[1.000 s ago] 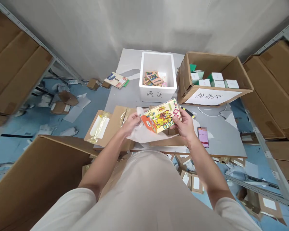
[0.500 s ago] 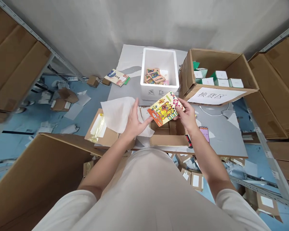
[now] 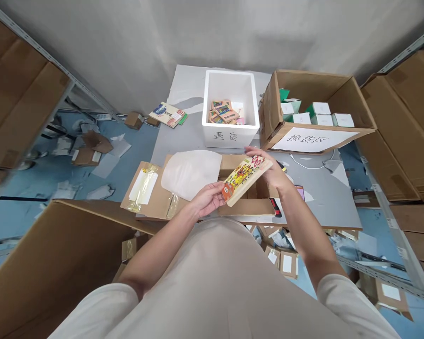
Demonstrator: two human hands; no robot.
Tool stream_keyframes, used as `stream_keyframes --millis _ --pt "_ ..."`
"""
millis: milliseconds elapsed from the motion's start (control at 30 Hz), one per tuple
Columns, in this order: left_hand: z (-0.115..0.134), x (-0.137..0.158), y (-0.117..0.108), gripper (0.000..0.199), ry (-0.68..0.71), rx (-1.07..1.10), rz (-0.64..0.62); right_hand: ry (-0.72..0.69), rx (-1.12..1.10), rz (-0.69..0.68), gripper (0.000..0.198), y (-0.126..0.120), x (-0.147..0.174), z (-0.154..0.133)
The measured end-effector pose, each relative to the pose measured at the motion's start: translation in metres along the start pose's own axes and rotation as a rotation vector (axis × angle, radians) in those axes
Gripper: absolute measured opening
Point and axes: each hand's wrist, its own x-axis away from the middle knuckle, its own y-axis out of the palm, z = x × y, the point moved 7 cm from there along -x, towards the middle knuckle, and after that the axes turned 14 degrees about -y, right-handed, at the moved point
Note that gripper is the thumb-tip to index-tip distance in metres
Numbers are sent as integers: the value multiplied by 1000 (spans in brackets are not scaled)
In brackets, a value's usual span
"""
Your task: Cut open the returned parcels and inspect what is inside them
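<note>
Book: tilted in the air above the opened carton, picture cover up, thick pale edge facing near and right;
Left hand: grasping the lower-left corner;
Right hand: at the upper-right end, fingers along the far edge; thumb hidden, so I cannot tell how firmly it closes;
Good handling: the left hand should bear the weight before the right shifts; pressing flat would likely spare the corners;
Cutter: at the carton's near right corner; a dropped right forearm could brush it;
Sheet: loose beside the left hand, easily dragged;
Foam box: just beyond, limiting forward swings;
Bench: front edge close to the carton; freest room probably upward
</note>
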Motion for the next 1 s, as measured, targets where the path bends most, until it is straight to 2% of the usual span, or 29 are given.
stream_keyframes --millis 67,233,333,467,767,900,1000 --pt "0 2 3 36 31 -35 12 57 -50 -30 34 2 -3 4" --pt "14 13 1 64 278 -155 100 195 -26 28 42 -8 -3 15" --pt "14 18 -6 57 351 -316 253 242 16 109 50 -17 0 20" --pt "6 16 -8 53 337 -314 307 283 53 208 52 -23 6 25" --pt "-1 16 -5 59 319 -272 308 306 50 188 52 -24 11 26" --pt "-4 16 -5 55 299 -194 275 259 -69 164 52 -21 12 20" --pt "-12 12 -3 44 236 -92 194 177 -176 133 50 -13 10 10"
